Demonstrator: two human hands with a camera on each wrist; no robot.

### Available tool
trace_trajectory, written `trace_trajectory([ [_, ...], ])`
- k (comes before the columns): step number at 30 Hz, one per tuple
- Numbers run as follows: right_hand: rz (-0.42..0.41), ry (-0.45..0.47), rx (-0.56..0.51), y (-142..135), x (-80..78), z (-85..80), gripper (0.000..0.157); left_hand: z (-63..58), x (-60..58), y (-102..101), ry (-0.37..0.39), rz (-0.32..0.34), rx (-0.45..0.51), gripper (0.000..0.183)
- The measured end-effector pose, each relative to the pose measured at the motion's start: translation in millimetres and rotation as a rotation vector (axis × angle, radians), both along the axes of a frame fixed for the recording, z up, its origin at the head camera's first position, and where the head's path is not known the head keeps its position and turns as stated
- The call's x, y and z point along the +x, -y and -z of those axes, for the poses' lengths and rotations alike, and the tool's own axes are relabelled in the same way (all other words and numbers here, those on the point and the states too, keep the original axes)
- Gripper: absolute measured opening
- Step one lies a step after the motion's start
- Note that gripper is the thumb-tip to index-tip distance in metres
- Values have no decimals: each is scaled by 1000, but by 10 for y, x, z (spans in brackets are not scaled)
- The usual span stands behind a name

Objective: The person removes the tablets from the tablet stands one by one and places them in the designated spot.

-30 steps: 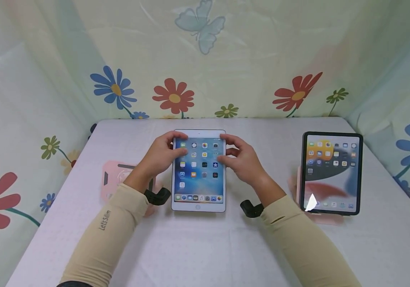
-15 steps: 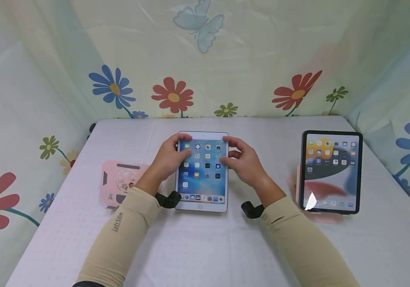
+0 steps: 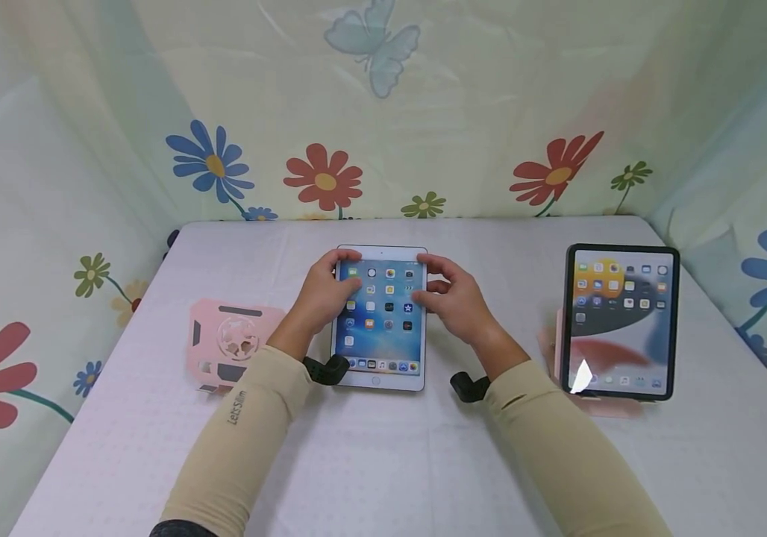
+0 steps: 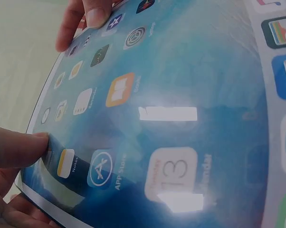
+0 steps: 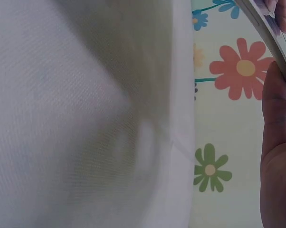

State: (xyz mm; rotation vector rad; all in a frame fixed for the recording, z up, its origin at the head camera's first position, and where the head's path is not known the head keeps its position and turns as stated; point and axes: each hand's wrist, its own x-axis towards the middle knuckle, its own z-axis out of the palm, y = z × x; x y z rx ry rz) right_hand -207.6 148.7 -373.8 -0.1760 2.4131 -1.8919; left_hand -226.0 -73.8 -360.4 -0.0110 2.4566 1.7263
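From my remote station I see a white tablet [image 3: 383, 328] at frame centre, over the bench [image 3: 357, 462]; left hand [image 3: 321, 298] and right hand [image 3: 459, 306] pinch its upper sides, fingers [image 3: 442, 264] bent round the edges. Gripped only high up, it could slip if either pinch loosens.

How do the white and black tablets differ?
The white tablet is white-edged with a round button; the black tablet is dark-edged and shows no such button. The left hand and right hand hold the white tablet, while the black tablet rests on a pink stand. Both show app icons.
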Motion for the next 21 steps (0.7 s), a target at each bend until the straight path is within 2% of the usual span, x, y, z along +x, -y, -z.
trace_trajectory([
  [11, 20, 33, 9, -7, -91, 94, 60, 125, -59, -112, 31, -68, 22, 33],
  [21, 17, 74, 1, 53, -181, 161, 60, 212, -137, -105, 33, -123, 44, 34],
])
